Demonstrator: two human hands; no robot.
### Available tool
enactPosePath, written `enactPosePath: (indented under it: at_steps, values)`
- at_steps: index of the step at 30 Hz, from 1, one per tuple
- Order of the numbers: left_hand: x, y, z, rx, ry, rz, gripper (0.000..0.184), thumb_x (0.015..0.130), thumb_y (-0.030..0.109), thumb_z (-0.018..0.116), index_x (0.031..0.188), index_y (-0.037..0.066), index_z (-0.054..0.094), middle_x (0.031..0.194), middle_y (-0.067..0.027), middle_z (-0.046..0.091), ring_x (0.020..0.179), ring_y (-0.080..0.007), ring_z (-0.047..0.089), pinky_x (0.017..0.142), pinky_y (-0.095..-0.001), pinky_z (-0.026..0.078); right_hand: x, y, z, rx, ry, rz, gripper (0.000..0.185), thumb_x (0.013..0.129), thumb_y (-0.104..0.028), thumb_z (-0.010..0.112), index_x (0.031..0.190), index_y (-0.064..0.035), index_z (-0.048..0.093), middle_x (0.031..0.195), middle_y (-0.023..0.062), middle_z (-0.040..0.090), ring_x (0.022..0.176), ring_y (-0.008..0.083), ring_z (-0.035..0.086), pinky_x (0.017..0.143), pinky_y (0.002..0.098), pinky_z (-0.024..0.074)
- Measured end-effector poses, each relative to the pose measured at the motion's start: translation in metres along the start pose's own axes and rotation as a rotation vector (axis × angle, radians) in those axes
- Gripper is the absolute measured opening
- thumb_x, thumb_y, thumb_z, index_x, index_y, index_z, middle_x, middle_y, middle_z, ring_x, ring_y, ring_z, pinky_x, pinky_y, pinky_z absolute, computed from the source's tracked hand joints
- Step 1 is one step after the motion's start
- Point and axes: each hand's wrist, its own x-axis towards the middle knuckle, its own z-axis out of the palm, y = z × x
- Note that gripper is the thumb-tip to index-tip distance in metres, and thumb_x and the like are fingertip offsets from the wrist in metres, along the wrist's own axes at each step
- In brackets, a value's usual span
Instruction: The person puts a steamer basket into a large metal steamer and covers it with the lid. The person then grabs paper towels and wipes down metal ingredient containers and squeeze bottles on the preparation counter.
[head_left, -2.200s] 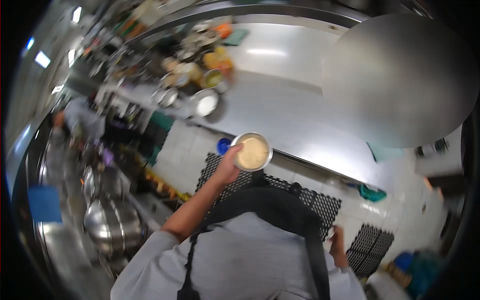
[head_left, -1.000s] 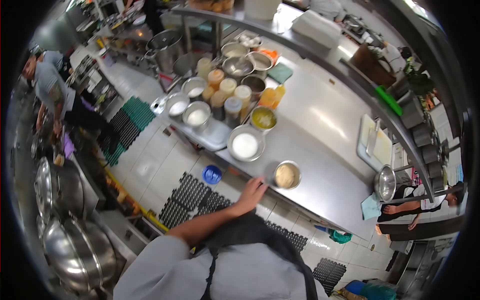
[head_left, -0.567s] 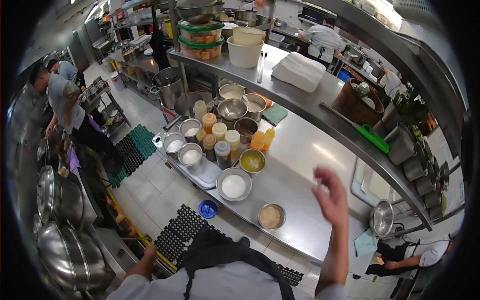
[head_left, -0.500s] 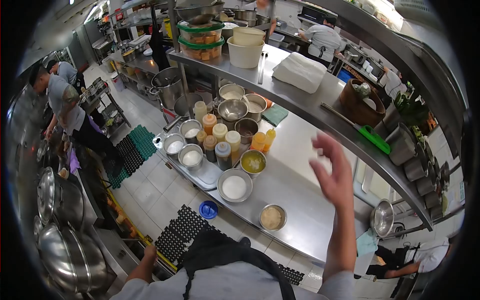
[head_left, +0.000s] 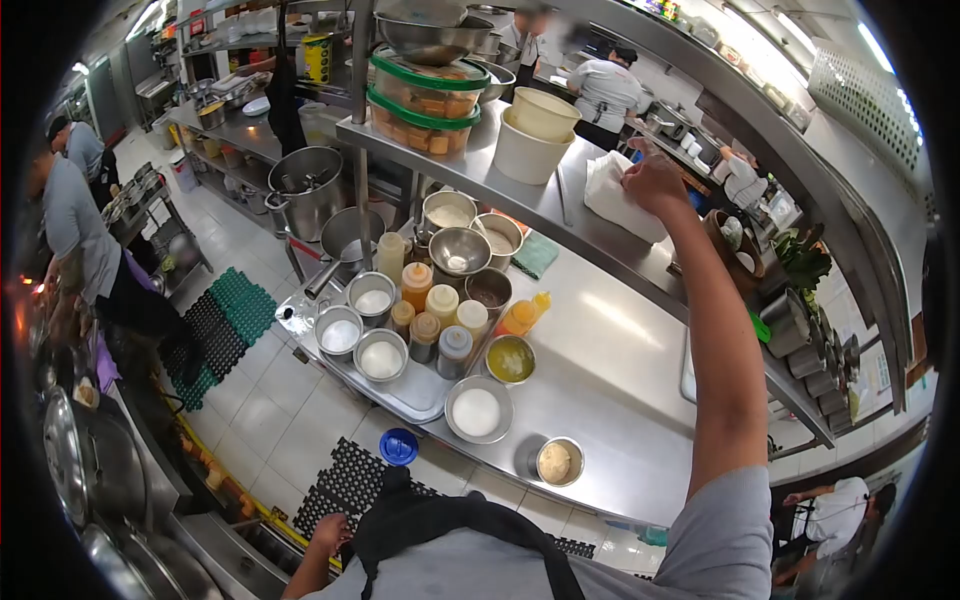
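Observation:
My right hand (head_left: 657, 182) reaches up to the overshelf, at a white folded stack (head_left: 612, 200) that looks like paper towels or cloths. Its thumb and index finger are apart, and I cannot tell how firmly it touches the stack. Down beside my apron, my left hand (head_left: 328, 533) hangs with loosely curled fingers and nothing visible in it. On the steel table below stand a bowl of white powder or grains (head_left: 477, 412), a small bowl of beige paste (head_left: 556, 462), a pot of yellow liquid (head_left: 511, 360) and several squeeze bottles (head_left: 455, 345).
White tubs (head_left: 532, 150) and green-lidded containers (head_left: 425, 100) stand on the overshelf (head_left: 470, 190). A green cloth (head_left: 536, 256) lies on the table. Large pots (head_left: 95, 460) are at my left. Co-workers (head_left: 85, 230) stand at left, at the back (head_left: 605, 90) and at lower right (head_left: 838, 515).
My right hand has moved up and forward from above the table to the white stack on the shelf. My left hand has shifted slightly right, and the view has turned.

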Motion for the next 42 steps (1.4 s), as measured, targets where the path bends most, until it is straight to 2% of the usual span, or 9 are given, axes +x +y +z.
enactPosePath:
  at_steps: [6,9,19,25,29,33,35,39,42]
  values:
    - [0.022,-0.031,-0.103,-0.370,0.305,-0.437,0.028,0.102,0.032,0.052,0.119,0.010,0.058,0.105,-0.0073,0.060,0.075,-0.0223,0.058,0.058,-0.0395,0.044,0.010,0.017,0.019,-0.047,0.089,-0.030,0.044,0.086,-0.011,0.064,0.130,-0.0116,0.058,0.100,0.0178,0.074,0.101,0.0341,0.072,0.093,0.0436,0.0532]
    - [0.015,-0.015,-0.130,-0.393,0.459,-0.481,0.024,0.101,0.036,0.053,0.102,0.014,0.060,0.089,-0.0036,0.062,0.074,-0.0243,0.058,0.058,-0.0421,0.048,0.009,0.020,0.025,0.070,0.153,0.025,0.041,0.085,-0.009,0.062,0.126,-0.0098,0.060,0.097,0.0178,0.074,0.097,0.0323,0.073,0.090,0.0428,0.0542]
    - [0.062,0.017,-0.166,-0.319,0.301,-0.314,0.047,0.098,0.040,0.059,0.134,0.011,0.053,0.125,-0.0096,0.060,0.085,-0.0260,0.064,0.059,-0.0389,0.051,-0.008,0.012,0.030,0.115,0.327,0.141,0.043,0.077,-0.021,0.070,0.118,-0.0091,0.066,0.092,0.0115,0.071,0.084,0.0278,0.072,0.084,0.0375,0.0563]
    - [0.066,0.031,-0.149,-0.345,0.196,-0.146,0.023,0.098,0.029,0.061,0.116,0.015,0.059,0.094,-0.0027,0.059,0.071,-0.0159,0.060,0.055,-0.0307,0.053,-0.048,-0.007,-0.002,0.505,0.591,0.116,0.033,0.092,-0.024,0.056,0.117,-0.0049,0.063,0.118,0.0170,0.067,0.106,0.0300,0.066,0.097,0.0402,0.0516]
    - [0.027,0.056,-0.136,-0.294,0.276,-0.199,0.024,0.098,0.029,0.061,0.113,0.011,0.062,0.095,-0.0030,0.063,0.072,-0.0164,0.063,0.056,-0.0289,0.049,-0.214,-0.104,-0.014,1.077,0.231,0.096,0.032,0.103,-0.028,0.045,0.114,-0.0001,0.057,0.137,0.0211,0.059,0.125,0.0316,0.059,0.110,0.0429,0.0469]
    - [0.021,0.020,-0.150,-0.272,0.266,-0.441,0.020,0.097,0.029,0.060,0.107,0.012,0.061,0.087,-0.0032,0.062,0.066,-0.0157,0.061,0.050,-0.0258,0.044,-0.360,-0.134,0.153,0.377,-0.222,0.174,0.028,0.108,-0.024,0.036,0.116,-0.0095,0.058,0.106,0.0087,0.065,0.101,0.0232,0.063,0.093,0.0404,0.0492]
    - [0.010,0.009,-0.154,-0.272,0.276,-0.530,0.018,0.097,0.029,0.060,0.104,0.012,0.061,0.084,-0.0032,0.061,0.064,-0.0155,0.060,0.048,-0.0246,0.041,-0.390,-0.149,0.229,0.889,-0.580,0.291,0.018,0.104,-0.017,0.045,0.110,-0.0055,0.058,0.096,0.0081,0.065,0.092,0.0170,0.063,0.079,0.0353,0.0504]
    - [-0.005,0.048,-0.147,-0.091,0.182,-0.271,0.029,0.098,0.037,0.062,0.111,0.011,0.061,0.098,-0.0035,0.064,0.071,-0.0156,0.063,0.053,-0.0266,0.044,-0.409,-0.176,0.254,0.790,-0.452,0.233,0.016,0.093,-0.005,0.062,0.108,0.0020,0.059,0.086,0.0103,0.066,0.076,0.0231,0.066,0.071,0.0384,0.0535]
    - [0.004,0.108,-0.122,-0.064,0.173,-0.211,0.045,0.102,0.041,0.063,0.135,0.011,0.061,0.125,-0.0032,0.067,0.104,-0.0181,0.068,0.080,-0.0311,0.052,-0.378,-0.171,0.271,0.464,-0.255,-0.018,0.018,0.089,-0.006,0.065,0.104,0.0031,0.060,0.091,0.0182,0.067,0.084,0.0338,0.068,0.076,0.0438,0.0556]
